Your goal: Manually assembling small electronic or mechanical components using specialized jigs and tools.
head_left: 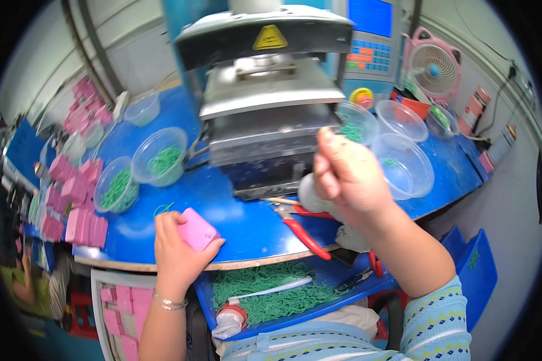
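Note:
A pink block (197, 230) is gripped between the thumb and fingers of my left hand (177, 245), low over the blue tabletop near its front edge. Beside those fingertips shows a thin green loop (162, 208); whether the hand holds it I cannot tell. My right hand (354, 175) is raised in front of the right side of a press (271, 135), fingers curled and pinched together. Motion blur hides what it holds, if anything. Under the right hand lie red-handled pliers (306, 239) and a white rounded thing (310, 194).
Clear plastic bowls with green strands stand left (158, 157) and right (403, 168) of the press. Pink blocks (77, 188) are stacked at the left. Below the table edge, a blue tray (208, 301) holds green strands and a toothbrush (271, 290). A pink fan (433, 66) stands back right.

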A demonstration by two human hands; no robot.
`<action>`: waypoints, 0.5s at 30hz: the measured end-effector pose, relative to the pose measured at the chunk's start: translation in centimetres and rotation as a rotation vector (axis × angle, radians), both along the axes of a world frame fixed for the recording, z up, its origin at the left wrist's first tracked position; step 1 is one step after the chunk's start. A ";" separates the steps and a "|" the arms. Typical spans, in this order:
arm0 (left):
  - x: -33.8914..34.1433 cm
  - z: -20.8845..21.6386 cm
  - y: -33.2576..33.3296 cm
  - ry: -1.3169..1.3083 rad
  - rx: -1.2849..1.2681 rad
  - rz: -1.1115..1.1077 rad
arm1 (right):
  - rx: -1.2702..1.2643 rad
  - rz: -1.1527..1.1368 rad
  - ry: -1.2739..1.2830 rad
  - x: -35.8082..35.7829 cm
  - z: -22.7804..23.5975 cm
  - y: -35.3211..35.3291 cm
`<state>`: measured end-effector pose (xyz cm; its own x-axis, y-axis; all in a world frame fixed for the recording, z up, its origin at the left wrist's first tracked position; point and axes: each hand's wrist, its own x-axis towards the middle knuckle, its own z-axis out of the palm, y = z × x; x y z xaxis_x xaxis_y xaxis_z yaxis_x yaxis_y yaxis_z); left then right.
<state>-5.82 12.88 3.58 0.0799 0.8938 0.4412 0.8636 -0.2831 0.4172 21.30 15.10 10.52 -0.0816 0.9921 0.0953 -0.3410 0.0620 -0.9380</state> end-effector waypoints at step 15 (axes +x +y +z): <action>0.3 -0.3 -0.6 0.024 0.034 0.057 | -0.023 0.087 0.043 0.4 0.2 0.6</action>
